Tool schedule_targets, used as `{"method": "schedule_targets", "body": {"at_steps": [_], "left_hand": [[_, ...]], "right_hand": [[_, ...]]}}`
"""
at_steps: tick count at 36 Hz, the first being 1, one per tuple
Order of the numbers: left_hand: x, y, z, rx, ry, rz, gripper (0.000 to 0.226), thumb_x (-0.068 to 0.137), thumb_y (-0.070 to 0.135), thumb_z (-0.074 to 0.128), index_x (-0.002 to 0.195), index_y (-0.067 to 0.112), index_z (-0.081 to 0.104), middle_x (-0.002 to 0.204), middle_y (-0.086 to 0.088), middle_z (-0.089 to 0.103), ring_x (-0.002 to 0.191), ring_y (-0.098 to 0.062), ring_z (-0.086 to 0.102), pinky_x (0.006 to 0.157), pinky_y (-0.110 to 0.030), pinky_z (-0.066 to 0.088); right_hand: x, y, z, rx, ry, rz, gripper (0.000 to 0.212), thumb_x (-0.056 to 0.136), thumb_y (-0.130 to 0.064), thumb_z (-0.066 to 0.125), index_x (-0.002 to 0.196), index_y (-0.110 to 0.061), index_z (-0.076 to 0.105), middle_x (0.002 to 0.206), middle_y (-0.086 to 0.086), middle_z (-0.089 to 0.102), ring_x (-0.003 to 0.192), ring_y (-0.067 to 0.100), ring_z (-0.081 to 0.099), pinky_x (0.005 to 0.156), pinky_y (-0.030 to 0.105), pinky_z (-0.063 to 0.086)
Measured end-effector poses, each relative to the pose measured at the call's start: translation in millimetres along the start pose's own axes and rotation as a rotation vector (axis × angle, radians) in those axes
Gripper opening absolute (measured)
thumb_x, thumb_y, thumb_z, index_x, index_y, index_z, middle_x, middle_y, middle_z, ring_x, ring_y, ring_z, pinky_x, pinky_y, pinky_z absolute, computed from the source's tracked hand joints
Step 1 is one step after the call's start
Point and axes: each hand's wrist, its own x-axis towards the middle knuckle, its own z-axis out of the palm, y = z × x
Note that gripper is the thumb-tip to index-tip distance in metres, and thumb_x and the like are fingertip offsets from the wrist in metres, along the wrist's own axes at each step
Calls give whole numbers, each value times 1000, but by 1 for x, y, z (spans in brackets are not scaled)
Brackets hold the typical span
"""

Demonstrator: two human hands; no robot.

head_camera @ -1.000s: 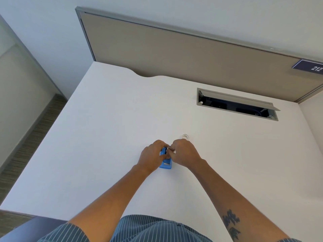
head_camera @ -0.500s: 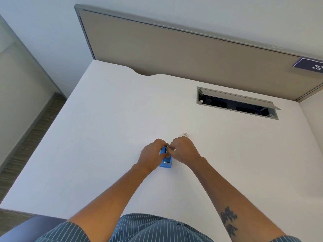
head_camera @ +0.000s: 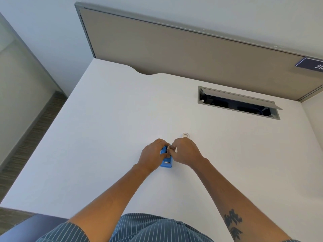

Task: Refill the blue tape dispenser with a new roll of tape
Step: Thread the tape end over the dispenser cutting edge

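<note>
1. forearms come up from the bottom edge of the view over a striped shirt (head_camera: 153, 227), the right one marked with a dark tattoo, and they converge on one spot near the middle of the white desk (head_camera: 108, 130).
2. blue tape dispenser (head_camera: 166, 163) sits on the desk between the two hands, its long axis running roughly away from the person; the near end, with a small metal strip that is probably the cutter, pokes out toward the body.
3. left hand (head_camera: 153, 154) is wrapped around the dispenser's left side, thumb laid across the top, gripping it so it stays put.
4. right hand (head_camera: 185, 151) is curled at the dispenser's far upper end, fingertips pinched together just above the blue body. they seem to nip something small and pale, perhaps a tape end or the roll's core, but it is too small to tell.
5. small clear ring (head_camera: 185, 135), likely a roll of tape or a spent core, lies on the desk just beyond the right hand's knuckles, apart from the dispenser and clearly nearer the right hand than the left.
6. judging from this, the coming move turns on the right hand: the ring lies straight ahead of it, while the left is already busy bracing.
7. recessed cable tray (head_camera: 237, 103) and the grey partition (head_camera: 174, 49) lie farther back, well clear of the work.
</note>
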Motion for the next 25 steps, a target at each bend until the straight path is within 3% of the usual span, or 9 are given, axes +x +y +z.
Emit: {"method": "schedule_targets", "body": {"at_steps": [6,19,25], "left_hand": [[0,1,-1,3,-8,-6,30,92,30,72,121,24,67,120,10,66,104,-16,65,92,-35,54],[0,2,-1,13,-17,-3,30,92,32,73,120,25,67,119,10,67,102,-15,65,91,-34,54],[0,2,0,12,-16,-12,28,91,32,73,118,27,67,118,12,66,100,-15,64,89,-32,53]], "right_hand": [[1,-3,2,-22,8,-6,31,95,-28,58,76,-12,75,72,7,70,73,29,66,58,38,50],[2,-3,-1,54,-14,36,30,93,-28,60,76,-11,78,76,8,74,85,31,66,67,43,54],[3,-2,0,67,-1,52,30,93,-26,59,79,-7,78,75,12,73,80,23,52,66,42,54]]}}
